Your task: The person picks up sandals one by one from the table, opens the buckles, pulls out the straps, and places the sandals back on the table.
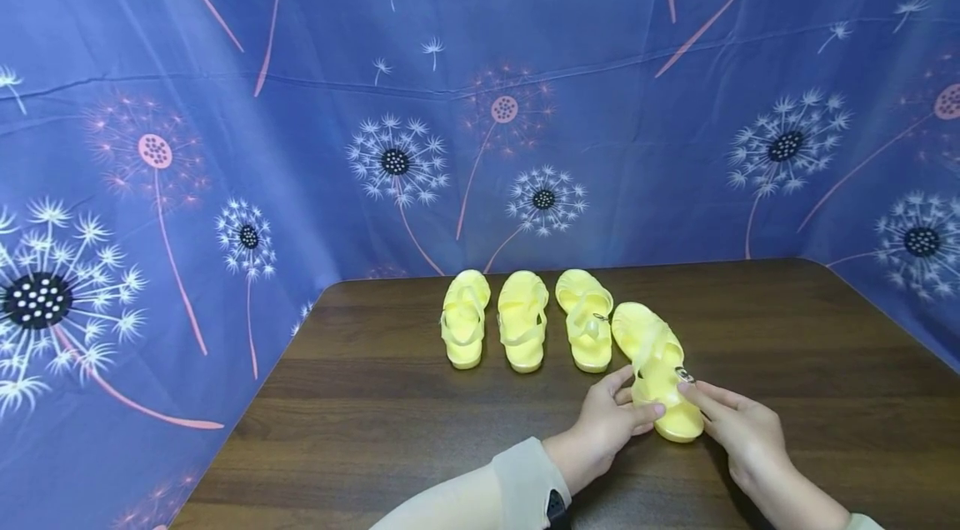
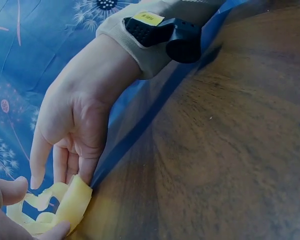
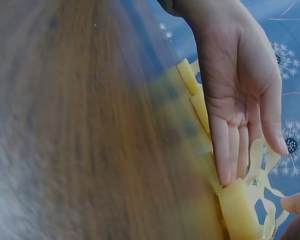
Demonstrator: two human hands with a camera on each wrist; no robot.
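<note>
A pale yellow strappy sandal [image 1: 656, 363] lies toe away, slanted to the left, on the brown wooden table, with a metal buckle [image 1: 683, 375] on its right side. My left hand [image 1: 604, 427] touches its left side, thumb by the heel part. On the buckle side is my right hand [image 1: 746, 427], its thumb near the buckle. In the right wrist view, the left hand [image 3: 239, 95] reaches the sole with straight fingers, thumb apart. The left wrist view shows the right hand [image 2: 76, 105] with fingertips at the sandal [image 2: 74, 205], thumb spread. Some fingers are hidden behind the sandal.
Three matching sandals stand side by side, toes away: the left one [image 1: 464, 320], the middle one [image 1: 522, 322] and the right one [image 1: 585, 322]. They are near the back of the table [image 1: 360, 413]. A blue dandelion-print cloth [image 1: 637, 147] hangs behind.
</note>
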